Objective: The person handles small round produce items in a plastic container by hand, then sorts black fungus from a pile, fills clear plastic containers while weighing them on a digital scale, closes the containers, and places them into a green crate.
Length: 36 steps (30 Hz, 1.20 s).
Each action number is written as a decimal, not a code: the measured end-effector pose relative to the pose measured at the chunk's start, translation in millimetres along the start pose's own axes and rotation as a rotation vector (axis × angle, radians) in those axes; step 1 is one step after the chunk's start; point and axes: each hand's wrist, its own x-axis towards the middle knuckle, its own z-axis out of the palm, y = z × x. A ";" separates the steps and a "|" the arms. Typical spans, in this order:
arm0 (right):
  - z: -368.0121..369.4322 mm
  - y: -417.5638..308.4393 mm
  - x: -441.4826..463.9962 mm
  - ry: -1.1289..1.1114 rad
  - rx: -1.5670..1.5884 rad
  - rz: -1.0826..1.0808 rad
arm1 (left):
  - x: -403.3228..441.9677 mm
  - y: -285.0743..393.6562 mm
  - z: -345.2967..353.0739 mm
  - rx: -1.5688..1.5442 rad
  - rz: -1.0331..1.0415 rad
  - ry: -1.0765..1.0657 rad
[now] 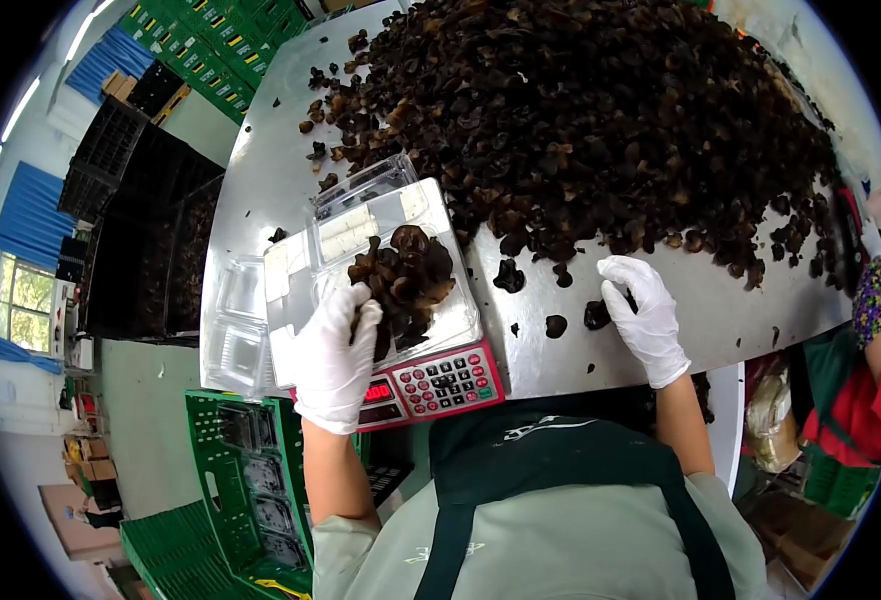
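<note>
Fungus (408,285), dark brown, ruffled and glossy, sits in a clump just beyond the fingertips of the left hand (339,360), which wears a thin white glove. The fingers are bent and drawn fairly close together against the clump's near left edge; whether they pinch any of it, I cannot tell. Beneath the clump is a silver-topped digital scale (456,375) with a red keypad panel and lit red digits, the panel lying just to the right of the left hand. Clear plastic containers (241,345) lie to the left of that hand, and a clear plastic lid or tray (366,185) lies beyond it, at the scale's far edge. The right hand (646,320), also in a white glove, hovers over or rests on the shiny metal table (551,365), thumb and forefinger curved with a moderate gap between them. One small dark piece (597,315) is right beside its thumb, and another (556,326) lies farther left. Beyond both hands spreads a large heap of the same dark pieces (601,120). Well to the right of the right hand, another person's patterned sleeve (870,300) shows at the table's edge.
</note>
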 end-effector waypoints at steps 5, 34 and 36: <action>-5.7 12.5 -9.0 0.008 0.003 0.038 | -8.5 -31.8 -9.5 -0.240 -0.184 -0.006; 69.5 -140.9 72.5 -0.680 1.050 0.121 | 7.2 30.1 -8.7 -1.025 -0.361 -0.007; 52.3 -125.3 72.7 -0.687 1.256 0.297 | 7.3 18.4 -7.9 -1.026 -0.340 0.025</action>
